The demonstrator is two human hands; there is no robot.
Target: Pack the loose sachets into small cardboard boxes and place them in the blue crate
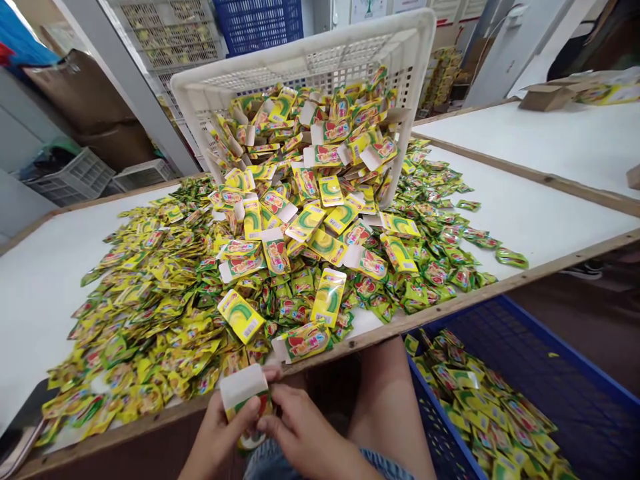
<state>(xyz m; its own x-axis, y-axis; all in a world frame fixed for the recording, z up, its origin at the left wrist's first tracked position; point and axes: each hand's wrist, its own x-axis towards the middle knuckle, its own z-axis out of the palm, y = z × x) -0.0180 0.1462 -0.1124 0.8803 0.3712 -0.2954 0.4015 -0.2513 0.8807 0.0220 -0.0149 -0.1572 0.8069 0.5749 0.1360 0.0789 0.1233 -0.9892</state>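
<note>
Just off the table's front edge, a small yellow and green cardboard box [245,390] is held up with its white flap raised. My left hand [220,427] is closed around the box, thumb across its front. Against the box's right side, the fingers and thumb of my right hand [303,423] pinch it near the lower part. Whether anything is inside cannot be seen. Beyond my hands lie similar boxes [327,297], several with flaps up, on a wide heap of small shiny yellow and green sachets [175,293].
A white plastic crate [305,57] tipped toward me spills more boxes onto the white table [30,267]. To the right below the table, a blue crate [570,360] holds many filled-looking boxes. A phone [23,427] lies at the left edge. A wooden rim [350,343] borders the table.
</note>
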